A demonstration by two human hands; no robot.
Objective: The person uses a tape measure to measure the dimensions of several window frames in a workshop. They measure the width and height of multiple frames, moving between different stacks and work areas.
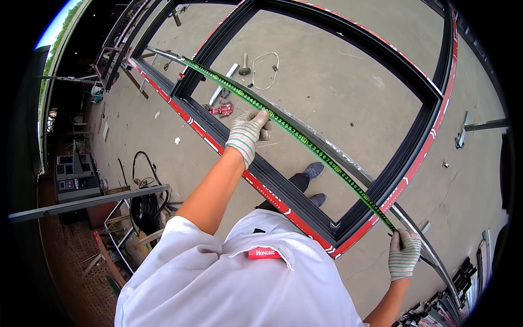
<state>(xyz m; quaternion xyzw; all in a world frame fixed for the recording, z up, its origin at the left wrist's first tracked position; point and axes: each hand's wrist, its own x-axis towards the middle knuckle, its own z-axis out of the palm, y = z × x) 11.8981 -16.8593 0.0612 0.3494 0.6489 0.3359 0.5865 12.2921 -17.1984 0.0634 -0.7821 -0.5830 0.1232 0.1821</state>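
Note:
A bright green tape measure blade [305, 143] stretches diagonally across a large dark window frame [261, 175] edged with red film. My left hand [248, 133], in a striped whitish work glove, pinches the blade partway along, above the frame's near opening. In a matching glove, my right hand [404, 255] is closed on the blade's lower right end, just outside the frame's corner side. The blade's far end reaches the frame's left part, near a crossbar. Beneath the blade runs a grey metal support bar [348, 168]. My right fingers partly hide what they grip at the end.
Through the frame, a mallet [244, 66], a red power tool [223, 109] and a looped white cord [266, 71] show on the floor. A machine with a control panel [76, 173] and a coil of black hose [147, 210] are at left. Metal profiles [447, 297] lie lower right.

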